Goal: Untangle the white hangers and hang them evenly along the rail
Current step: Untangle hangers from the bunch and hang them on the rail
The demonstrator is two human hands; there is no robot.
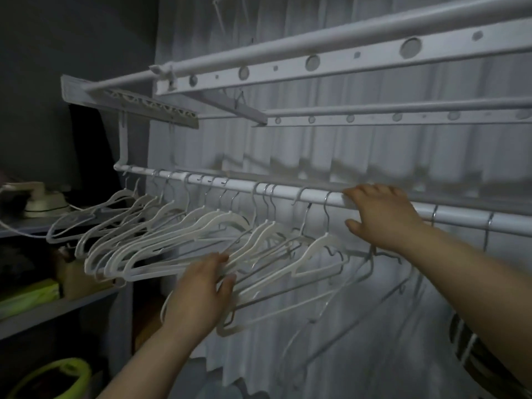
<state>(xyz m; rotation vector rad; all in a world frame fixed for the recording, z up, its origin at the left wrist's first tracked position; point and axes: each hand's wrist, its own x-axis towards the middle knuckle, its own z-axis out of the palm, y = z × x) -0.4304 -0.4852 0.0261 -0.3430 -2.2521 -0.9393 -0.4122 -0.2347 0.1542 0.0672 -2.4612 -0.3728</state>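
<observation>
Pinches the tangled lower bars of the white hangers with the left hand, thumb beneath. Hooks the right hand over the rail, just right of the bunch. Leaves 2 lone hangers further right, well apart. Probably calls for sliding hangers rightward along the rail's long axis, toward the nearer right hand.

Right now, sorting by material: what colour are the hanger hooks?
Silvery grey hooks; best in head view.
</observation>
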